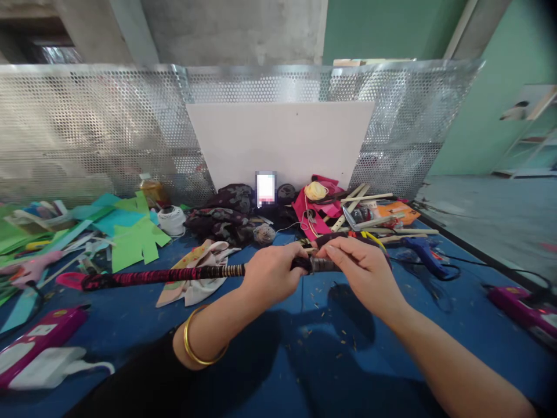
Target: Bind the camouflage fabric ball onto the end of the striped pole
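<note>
A long stick (174, 275) lies level across the view, wrapped in pink and black cord with pale bands and a pink tip at its left end. My left hand (272, 276) is closed around it near the middle, just right of the pale bands. Close beside it, my right hand (359, 267) has thumb and fingers pinched together over a grey wrapped stretch of the stick. Whatever is between those fingertips is too small to make out. Past my right hand, the stick's far end is partly hidden. A crumpled patterned cloth (213, 264) sits on the table behind the stick.
On the blue table (322, 360) are green paper pieces (134, 238), a white thread spool (171, 220), a yellow yarn ball (315, 191) and a blue glue gun (424, 255). Purple power strips (47, 331) flank both sides. A white board (282, 139) stands behind.
</note>
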Demonstrator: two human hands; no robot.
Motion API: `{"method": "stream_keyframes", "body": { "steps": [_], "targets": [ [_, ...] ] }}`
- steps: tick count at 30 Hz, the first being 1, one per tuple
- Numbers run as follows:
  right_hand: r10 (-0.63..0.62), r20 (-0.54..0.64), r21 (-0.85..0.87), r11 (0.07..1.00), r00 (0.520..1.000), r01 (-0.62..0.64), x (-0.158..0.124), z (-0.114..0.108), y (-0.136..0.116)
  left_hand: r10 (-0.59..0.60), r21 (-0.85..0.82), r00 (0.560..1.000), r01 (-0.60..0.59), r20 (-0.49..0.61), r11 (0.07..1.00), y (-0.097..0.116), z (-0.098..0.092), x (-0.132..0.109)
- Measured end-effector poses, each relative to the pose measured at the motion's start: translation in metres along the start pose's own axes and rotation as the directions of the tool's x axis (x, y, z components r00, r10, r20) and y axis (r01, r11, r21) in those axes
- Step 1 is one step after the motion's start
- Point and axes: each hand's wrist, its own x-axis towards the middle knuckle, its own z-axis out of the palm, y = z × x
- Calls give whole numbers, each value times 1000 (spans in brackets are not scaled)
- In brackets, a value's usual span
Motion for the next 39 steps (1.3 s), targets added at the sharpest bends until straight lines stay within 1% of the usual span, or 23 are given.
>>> {"method": "stream_keyframes", "body": {
  "steps": [2, 7, 9, 11, 14, 16, 18, 21, 26, 29, 32, 34, 36, 39],
  "targets": [
    [7, -11, 3, 1000, 1000, -7, 1, 0, 1, 18, 57, 1000, -17, -7, 998, 2, -1, -2],
    [31, -55, -14, 999, 998, -32, 2, -2, -1, 118, 194, 992, -109, -34, 975, 6, -2, -5],
    [60, -33, 14, 998, 998, -60, 4, -3, -2, 143, 233, 989, -133, -30, 963, 6, -1, -5],
    [112, 39, 107, 987, 993, -116, 5, -3, -1, 158, 259, 987, -147, -24, 955, 5, -1, -5],
    [203, 118, 292, 929, 972, -229, 6, -2, 2, 178, 286, 984, -166, -14, 944, 5, 0, -4],
    [241, 101, 374, 890, 965, -261, 7, 0, 5, 201, 300, 979, -189, -11, 935, 4, 1, -4],
    [264, 64, 420, 868, 963, -266, 7, 2, 8, 234, 310, 972, -219, -13, 925, 4, 1, -4],
    [281, 32, 450, 853, 959, -265, 8, 5, 10, 302, 312, 953, -277, -35, 909, 2, 3, -4],
    [274, -2, 402, 881, 962, -250, 9, 7, 10, 436, 350, 897, -388, -68, 853, -2, 6, -4],
    [278, 15, 433, 864, 960, -257, 8, 7, 10, 477, 380, 877, -424, -54, 822, -4, 7, -3],
    [284, 36, 439, 857, 958, -271, 8, 8, 11, 514, 367, 857, -463, -48, 807, -6, 9, -2],
    [287, 39, 428, 861, 957, -276, 8, 9, 11, 531, 352, 845, -478, -65, 805, -7, 12, -2],
    [307, 56, 461, 836, 950, -298, 7, 9, 9, 525, 344, 844, -465, -105, 816, -9, 13, -1],
    [347, 110, 544, 763, 931, -348, 7, 2, 4, 464, 330, 872, -397, -157, 857, -14, 8, 3]
  ]
}}
